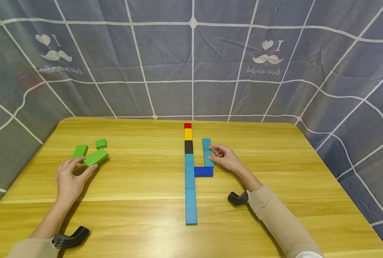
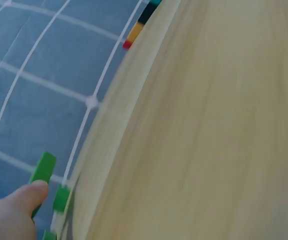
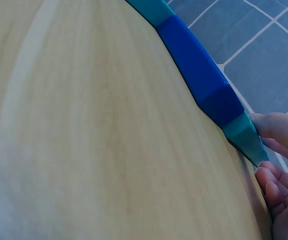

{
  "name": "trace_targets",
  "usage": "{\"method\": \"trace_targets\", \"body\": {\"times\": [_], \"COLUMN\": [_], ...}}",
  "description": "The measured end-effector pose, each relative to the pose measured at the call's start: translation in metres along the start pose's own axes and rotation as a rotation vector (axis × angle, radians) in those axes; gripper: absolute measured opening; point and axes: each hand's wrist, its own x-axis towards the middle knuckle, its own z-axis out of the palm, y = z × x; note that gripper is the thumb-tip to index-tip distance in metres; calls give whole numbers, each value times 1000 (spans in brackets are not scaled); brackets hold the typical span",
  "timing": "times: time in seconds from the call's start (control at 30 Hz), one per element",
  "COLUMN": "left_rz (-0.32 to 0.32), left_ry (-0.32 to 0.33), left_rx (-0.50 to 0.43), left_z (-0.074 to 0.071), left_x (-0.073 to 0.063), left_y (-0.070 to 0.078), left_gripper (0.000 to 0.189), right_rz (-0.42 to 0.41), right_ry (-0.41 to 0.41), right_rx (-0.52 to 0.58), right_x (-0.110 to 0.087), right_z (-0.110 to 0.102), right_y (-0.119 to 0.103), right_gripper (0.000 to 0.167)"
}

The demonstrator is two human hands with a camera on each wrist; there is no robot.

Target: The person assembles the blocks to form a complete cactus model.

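Observation:
My left hand (image 1: 69, 179) pinches a long green block (image 1: 96, 157) between thumb and fingers, tilted above the table. Close by lie another green block (image 1: 80, 151) and a small green block (image 1: 101, 143). On the right, my right hand (image 1: 226, 157) touches the near side of two light-blue blocks (image 1: 208, 157) set end to end, its fingers loosely bent and not around them. The right wrist view shows the thumb against a light-blue block (image 3: 245, 134), beside a dark-blue block (image 3: 199, 65). That dark-blue block joins a straight column of light-blue blocks (image 1: 190, 193).
Farther up, the column continues with a black block (image 1: 189, 147), a yellow block (image 1: 188, 134) and a red block (image 1: 187, 125) near the far edge of the wooden table (image 1: 130, 215). A grey checked cloth (image 1: 165, 96) hangs behind and around it.

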Motion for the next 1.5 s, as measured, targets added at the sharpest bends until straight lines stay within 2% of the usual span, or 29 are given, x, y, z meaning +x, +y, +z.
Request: {"method": "trace_targets", "body": {"times": [0.07, 0.13, 0.23, 0.3, 0.5, 0.63, 0.77, 1.0, 1.5], "left_rz": [80, 149, 212, 229, 227, 225, 246, 278, 296], "left_ry": [-9, -45, -123, -179, -340, -445, -511, -556, -592], "left_rx": [-45, -80, -127, -141, -167, -182, -177, -143, -108], "left_z": [11, 24, 45, 59, 96, 117, 132, 147, 151], "left_x": [2, 5, 8, 11, 19, 22, 24, 24, 23], "left_y": [7, 13, 25, 32, 56, 67, 75, 85, 88], "left_gripper": [38, 38, 38, 37, 36, 38, 37, 38, 35], "right_rz": [1, 2, 1, 2, 0, 4, 0, -6, 0], "right_ry": [1, -1, -2, -3, 0, -3, -6, -7, -8], "right_rx": [0, -1, -10, -12, -7, -3, 1, 1, -3], "right_x": [0, 0, 1, 1, 1, 1, 2, 2, 1], "right_z": [0, -1, 0, 0, 0, -1, 0, -1, -1], "right_y": [0, 0, 0, 1, 0, 1, 1, 3, 1], "right_gripper": [35, 35, 35, 34, 35, 35, 35, 35, 35]}}
